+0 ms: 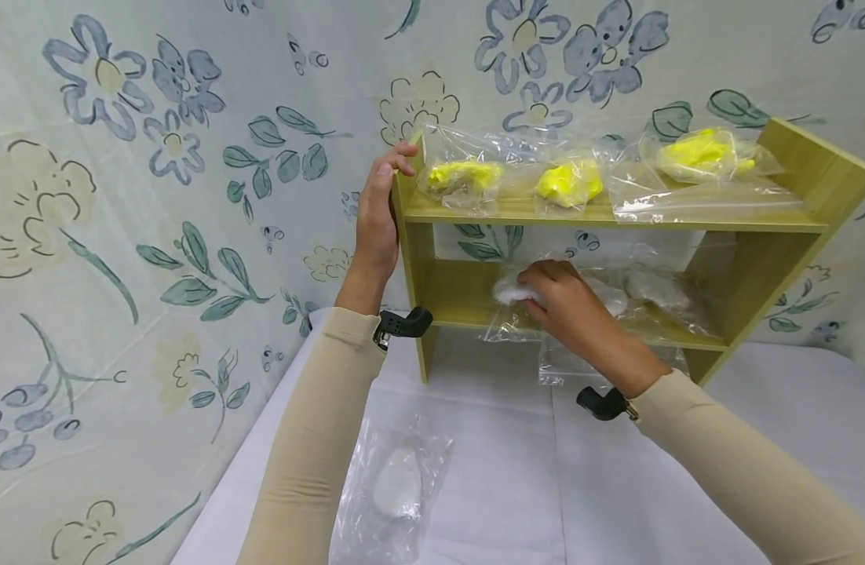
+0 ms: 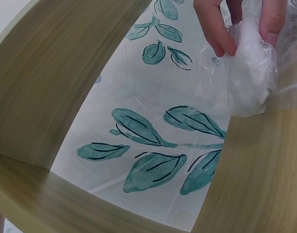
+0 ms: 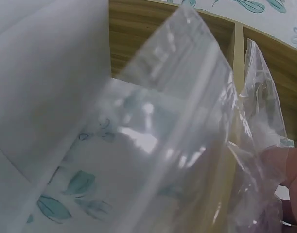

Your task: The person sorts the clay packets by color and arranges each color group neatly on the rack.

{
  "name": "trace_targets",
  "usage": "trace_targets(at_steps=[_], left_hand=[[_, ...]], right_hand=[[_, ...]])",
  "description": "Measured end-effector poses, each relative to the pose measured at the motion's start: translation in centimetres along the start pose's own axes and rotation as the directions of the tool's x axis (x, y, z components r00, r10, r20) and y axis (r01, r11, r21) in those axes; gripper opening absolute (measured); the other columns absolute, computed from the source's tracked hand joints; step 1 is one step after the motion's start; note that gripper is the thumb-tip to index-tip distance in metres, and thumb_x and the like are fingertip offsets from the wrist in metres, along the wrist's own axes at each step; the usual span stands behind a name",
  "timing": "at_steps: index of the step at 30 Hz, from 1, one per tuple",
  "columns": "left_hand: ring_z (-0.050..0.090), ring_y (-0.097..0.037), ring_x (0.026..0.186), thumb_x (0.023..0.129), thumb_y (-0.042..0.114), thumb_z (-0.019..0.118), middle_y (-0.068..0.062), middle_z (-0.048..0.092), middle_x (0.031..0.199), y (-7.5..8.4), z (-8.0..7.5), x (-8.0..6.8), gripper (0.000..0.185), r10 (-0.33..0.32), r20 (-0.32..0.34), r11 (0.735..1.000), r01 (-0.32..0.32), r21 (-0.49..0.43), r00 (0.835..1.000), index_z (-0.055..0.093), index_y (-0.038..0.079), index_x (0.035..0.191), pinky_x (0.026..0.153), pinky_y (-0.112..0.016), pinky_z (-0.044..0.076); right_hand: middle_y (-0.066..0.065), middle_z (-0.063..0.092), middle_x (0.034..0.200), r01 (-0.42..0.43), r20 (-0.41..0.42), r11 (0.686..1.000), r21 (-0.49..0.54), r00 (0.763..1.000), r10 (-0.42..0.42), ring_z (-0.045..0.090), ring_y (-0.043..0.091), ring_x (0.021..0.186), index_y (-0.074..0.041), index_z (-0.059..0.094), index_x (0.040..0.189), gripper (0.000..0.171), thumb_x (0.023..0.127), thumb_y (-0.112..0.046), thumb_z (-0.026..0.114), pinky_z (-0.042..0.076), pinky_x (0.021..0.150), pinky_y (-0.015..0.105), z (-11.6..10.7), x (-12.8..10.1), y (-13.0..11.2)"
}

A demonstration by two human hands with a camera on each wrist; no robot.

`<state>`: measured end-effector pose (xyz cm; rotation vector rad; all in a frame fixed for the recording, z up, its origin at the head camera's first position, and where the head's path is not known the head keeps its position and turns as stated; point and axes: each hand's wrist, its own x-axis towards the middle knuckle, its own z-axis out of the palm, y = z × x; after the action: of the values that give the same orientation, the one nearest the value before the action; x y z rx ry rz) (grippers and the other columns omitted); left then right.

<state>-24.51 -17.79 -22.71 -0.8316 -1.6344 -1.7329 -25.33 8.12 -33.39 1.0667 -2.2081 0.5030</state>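
Note:
My right hand (image 1: 570, 302) pinches a clear zip bag with a white lump (image 1: 513, 290) inside, at the middle shelf of a small wooden shelf unit (image 1: 499, 218). In the left wrist view, thumb and fingers squeeze the top of the white lump (image 2: 250, 68), close over the shelf board. The clear bag's flat end (image 3: 187, 97) fills much of the right wrist view. My left hand (image 1: 379, 212) rests against the outside of the unit's left side panel, its fingertips over the top edge. More bagged white lumps (image 1: 655, 289) lie to the right on the same shelf.
On the top shelf are three clear bags with yellow lumps (image 1: 570, 183). Another bagged white lump (image 1: 397, 482) lies on the white tabletop (image 1: 503, 471) in front. Behind the unit hangs a flower-patterned cloth (image 1: 192, 157).

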Motion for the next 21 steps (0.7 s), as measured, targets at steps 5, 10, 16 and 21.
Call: trace_targets(at_steps=[5,10,16,21], left_hand=[[0.032,-0.013,0.138,0.099,0.016,0.025,-0.023,0.043,0.137,-0.16,0.09,-0.03,0.027,0.003,-0.005,1.0,-0.003,-0.007,1.0,0.051,0.016,0.092,0.114,-0.025,0.021],[0.032,-0.012,0.138,0.099,0.016,0.025,-0.024,0.044,0.137,-0.08,0.09,0.01,0.027,0.003,-0.013,1.0,-0.003,0.002,1.0,0.051,0.014,0.092,0.114,-0.025,0.02],[0.032,-0.014,0.138,0.099,0.017,0.025,-0.024,0.043,0.137,0.03,0.07,0.06,0.027,0.004,-0.017,1.0,-0.003,0.008,1.0,0.051,0.015,0.092,0.113,-0.025,0.02],[0.031,-0.014,0.139,0.099,0.017,0.025,-0.024,0.043,0.137,0.06,0.09,0.04,0.027,0.003,-0.018,1.0,-0.003,0.011,1.0,0.051,0.015,0.092,0.113,-0.025,0.021]], right_hand=[[0.021,0.062,0.107,-0.02,0.028,1.0,-0.008,0.999,0.02,0.057,0.039,0.104,0.004,0.063,0.102,0.026,0.078,0.002,0.074,0.048,0.09,0.048,-0.09,-0.32,0.01],[0.02,0.063,0.107,-0.021,0.036,1.0,-0.016,0.999,0.022,0.057,0.039,0.103,0.003,0.063,0.101,0.023,0.08,-0.001,0.072,0.05,0.089,0.048,-0.15,-0.45,0.0],[0.021,0.064,0.106,-0.017,0.055,0.999,-0.029,0.998,0.019,0.058,0.04,0.101,0.003,0.065,0.099,0.02,0.081,-0.004,0.069,0.051,0.087,0.049,-0.34,-0.47,-0.18],[0.02,0.064,0.103,-0.011,0.067,0.999,-0.048,0.998,0.014,0.058,0.039,0.098,0.003,0.066,0.096,0.016,0.082,-0.004,0.062,0.05,0.086,0.05,-0.5,-0.47,-0.4]])
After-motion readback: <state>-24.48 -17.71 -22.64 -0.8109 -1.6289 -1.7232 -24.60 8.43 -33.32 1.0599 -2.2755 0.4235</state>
